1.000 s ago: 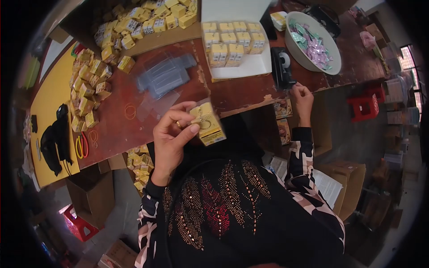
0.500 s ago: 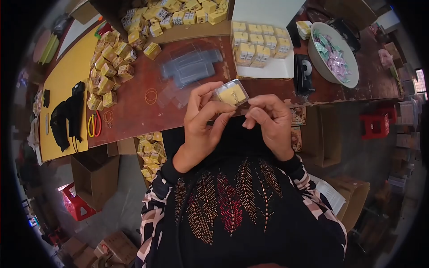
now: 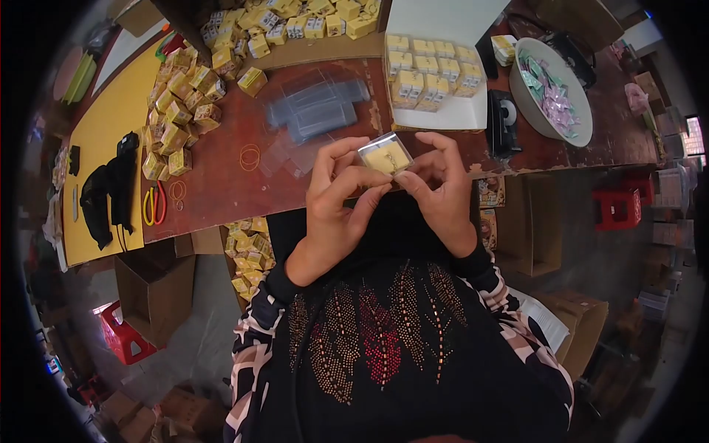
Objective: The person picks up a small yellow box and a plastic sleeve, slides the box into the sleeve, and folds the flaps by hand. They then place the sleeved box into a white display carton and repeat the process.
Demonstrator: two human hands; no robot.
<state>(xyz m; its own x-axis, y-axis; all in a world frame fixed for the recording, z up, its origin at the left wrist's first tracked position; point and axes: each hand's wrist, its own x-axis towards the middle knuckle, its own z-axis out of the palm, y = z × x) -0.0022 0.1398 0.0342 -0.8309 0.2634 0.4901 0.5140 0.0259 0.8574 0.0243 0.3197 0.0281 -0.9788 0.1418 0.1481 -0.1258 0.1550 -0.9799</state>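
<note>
The left hand [image 3: 336, 201] and the right hand [image 3: 441, 190] both pinch a small yellow box [image 3: 385, 153] between thumb and fingertips, holding it in a clear wrap just above the near edge of the wooden table [image 3: 221, 196]. Beyond it, mid-table, lies a stack of clear plastic sleeves [image 3: 316, 111], with a rubber band [image 3: 249, 157] to its left. A white tray [image 3: 450, 114] of yellow boxes sits toward the far edge, and a black tape dispenser [image 3: 504, 122] and a white bowl [image 3: 583, 129] of sachets stand to its right.
</note>
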